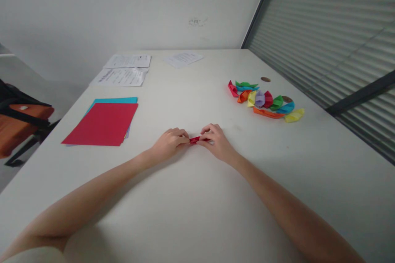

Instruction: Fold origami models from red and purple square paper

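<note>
While the left hand (171, 143) and right hand (216, 144) pinch it, a folded red strip (194, 140) sits between them

Because the strip is slight, it seems, each hand uses only its tips: thumb and fingers of the left are closed on one end, those of the right on the other, probably to keep the paper taut over the white table (191, 205). Toward the left lies a stack of flat paper (98, 131) topped by a red sheet (101, 121); well apart, beyond the right hand, sits a cluster of coloured folded pieces (259, 98), likely so that flat and folded paper do not mix.

Fingers cover much of the strip, so its folds cannot be read, nor whether it touches the table. Under the red sheet, only edges show of a blue sheet (119, 100) and other colours. Print on the far papers (119, 77) is too small to read, one of two brown discs (265, 79) is partly hidden behind the folded pieces, and an orange chair (12, 133) is cut off at the left.
</note>
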### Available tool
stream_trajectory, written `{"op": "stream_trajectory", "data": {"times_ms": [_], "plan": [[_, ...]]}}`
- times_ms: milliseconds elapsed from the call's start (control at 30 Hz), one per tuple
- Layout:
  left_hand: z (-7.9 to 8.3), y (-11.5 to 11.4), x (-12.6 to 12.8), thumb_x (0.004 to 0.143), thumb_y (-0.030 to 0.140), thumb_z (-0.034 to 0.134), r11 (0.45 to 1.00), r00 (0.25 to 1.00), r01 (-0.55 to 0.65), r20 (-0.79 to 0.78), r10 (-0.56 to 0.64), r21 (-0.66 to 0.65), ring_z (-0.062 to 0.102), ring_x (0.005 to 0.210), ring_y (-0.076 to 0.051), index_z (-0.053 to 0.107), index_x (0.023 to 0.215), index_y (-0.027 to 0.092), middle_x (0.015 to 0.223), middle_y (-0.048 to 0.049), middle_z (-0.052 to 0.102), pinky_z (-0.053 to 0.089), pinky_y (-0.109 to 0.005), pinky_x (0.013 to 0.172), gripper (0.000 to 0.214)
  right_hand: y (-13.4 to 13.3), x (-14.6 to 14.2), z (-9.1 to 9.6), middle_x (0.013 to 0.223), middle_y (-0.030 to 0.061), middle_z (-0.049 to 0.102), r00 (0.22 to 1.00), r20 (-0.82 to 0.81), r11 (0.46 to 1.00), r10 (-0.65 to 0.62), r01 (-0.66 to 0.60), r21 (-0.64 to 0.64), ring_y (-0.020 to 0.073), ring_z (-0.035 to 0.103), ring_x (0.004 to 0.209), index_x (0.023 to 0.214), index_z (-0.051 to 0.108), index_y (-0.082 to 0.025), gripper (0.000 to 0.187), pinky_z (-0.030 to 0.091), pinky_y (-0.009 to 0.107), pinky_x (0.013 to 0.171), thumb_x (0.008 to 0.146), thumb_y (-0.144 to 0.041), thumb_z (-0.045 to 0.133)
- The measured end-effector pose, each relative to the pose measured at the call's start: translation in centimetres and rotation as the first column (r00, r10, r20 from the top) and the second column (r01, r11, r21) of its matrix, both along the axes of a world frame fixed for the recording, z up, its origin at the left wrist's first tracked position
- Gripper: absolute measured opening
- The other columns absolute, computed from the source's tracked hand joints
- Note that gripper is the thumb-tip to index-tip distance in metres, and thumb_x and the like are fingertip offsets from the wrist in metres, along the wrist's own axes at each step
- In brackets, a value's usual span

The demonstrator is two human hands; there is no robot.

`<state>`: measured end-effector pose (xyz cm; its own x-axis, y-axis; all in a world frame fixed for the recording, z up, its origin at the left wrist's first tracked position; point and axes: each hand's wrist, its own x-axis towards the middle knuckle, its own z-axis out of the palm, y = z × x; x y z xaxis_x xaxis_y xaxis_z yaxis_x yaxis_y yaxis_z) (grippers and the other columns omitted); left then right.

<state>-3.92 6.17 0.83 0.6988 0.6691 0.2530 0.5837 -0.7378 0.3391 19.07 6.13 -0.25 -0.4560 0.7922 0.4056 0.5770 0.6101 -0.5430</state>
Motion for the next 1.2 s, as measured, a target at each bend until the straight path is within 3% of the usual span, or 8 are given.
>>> {"op": "stream_trajectory", "data": {"times_ms": [233, 367, 433, 633, 833, 1067, 1200], "plan": [[1.3, 0.3, -0.6, 0.092, 0.025, 0.057, 0.999, 0.996, 0.048, -0.078, -0.047, 0.020, 0.058, 0.082, -0.015, 0.074, 0.088, 0.022, 0.100, -0.0040, 0.067, 0.042, -0.029, 0.075, 0.018, -0.3, 0.7, 0.9, 0.096, 0.0077, 0.058, 0.992, 0.046, 0.991, 0.114, -0.117, 0.064, 0.0223, 0.049, 0.099, 0.080, 0.075, -0.021, 0.011, 0.042, 0.042, 0.093, 0.085, -0.025, 0.066], [1.8, -0.1, -0.5, 0.093, 0.021, 0.053, 0.983, 0.983, 0.100, -0.171, -0.073, 0.155, 0.057, 0.086, -0.017, 0.073, 0.094, 0.023, 0.105, -0.0063, 0.065, 0.041, -0.031, 0.076, 0.020, -0.2, 0.8, 1.2, 0.093, 0.0068, 0.058, 0.993, 0.039, 0.993, 0.112, -0.110, -0.046, 0.0183, 0.055, 0.090, 0.082, 0.073, -0.018, 0.016, 0.046, 0.037, 0.087, 0.087, -0.018, 0.059], [1.8, -0.3, -0.3, 0.094, 0.020, 0.051, 0.984, 0.981, 0.090, -0.186, -0.061, 0.154, 0.058, 0.087, -0.017, 0.072, 0.095, 0.022, 0.105, -0.0069, 0.065, 0.042, -0.031, 0.075, 0.022, -0.2, 0.7, 1.3, 0.093, 0.0061, 0.058, 0.993, 0.031, 0.987, 0.115, -0.111, -0.119, 0.0149, 0.057, 0.081, 0.082, 0.073, -0.017, 0.016, 0.048, 0.032, 0.080, 0.088, -0.017, 0.057], [2.5, -0.8, 0.0, 0.087, 0.017, 0.056, 0.999, 0.988, 0.007, -0.155, -0.013, -0.037, 0.062, 0.085, -0.018, 0.072, 0.092, 0.020, 0.103, -0.0051, 0.068, 0.045, -0.032, 0.079, 0.018, -0.5, 0.5, 2.0, 0.090, 0.0044, 0.060, 0.971, 0.156, 0.981, 0.180, -0.166, -0.101, 0.0105, 0.056, 0.069, 0.079, 0.073, -0.018, 0.020, 0.046, 0.026, 0.070, 0.089, -0.017, 0.056], [2.3, -0.4, -0.5, 0.080, 0.004, 0.049, 0.981, 0.998, -0.004, -0.064, -0.009, -0.193, 0.063, 0.082, -0.014, 0.074, 0.090, 0.022, 0.102, -0.0030, 0.069, 0.045, -0.025, 0.075, 0.032, -0.6, 0.5, 2.2, 0.090, 0.0042, 0.063, 0.939, 0.291, 0.982, 0.185, -0.185, -0.025, 0.0127, 0.058, 0.072, 0.077, 0.074, -0.020, 0.022, 0.043, 0.029, 0.072, 0.090, -0.018, 0.057], [1.3, 0.2, -0.6, 0.078, 0.014, 0.055, 0.942, 0.995, -0.096, -0.019, 0.094, -0.323, 0.060, 0.069, -0.012, 0.076, 0.080, 0.023, 0.089, -0.0010, 0.070, 0.044, -0.022, 0.065, 0.023, -0.2, 0.5, 1.9, 0.090, 0.0029, 0.067, 0.944, 0.277, 0.984, 0.176, -0.175, -0.029, 0.0140, 0.060, 0.080, 0.083, 0.075, -0.021, 0.014, 0.036, 0.032, 0.077, 0.088, -0.019, 0.062], [1.3, 0.3, -0.5, 0.076, 0.020, 0.059, 0.908, 0.979, -0.190, 0.003, 0.206, -0.373, 0.061, 0.067, -0.013, 0.076, 0.077, 0.022, 0.078, -0.0005, 0.072, 0.045, -0.023, 0.067, 0.017, -0.1, 0.3, 1.7, 0.086, 0.0024, 0.069, 0.954, 0.279, 0.994, 0.113, -0.108, -0.033, 0.0161, 0.058, 0.082, 0.080, 0.074, -0.021, 0.010, 0.032, 0.034, 0.077, 0.086, -0.022, 0.066]]}}
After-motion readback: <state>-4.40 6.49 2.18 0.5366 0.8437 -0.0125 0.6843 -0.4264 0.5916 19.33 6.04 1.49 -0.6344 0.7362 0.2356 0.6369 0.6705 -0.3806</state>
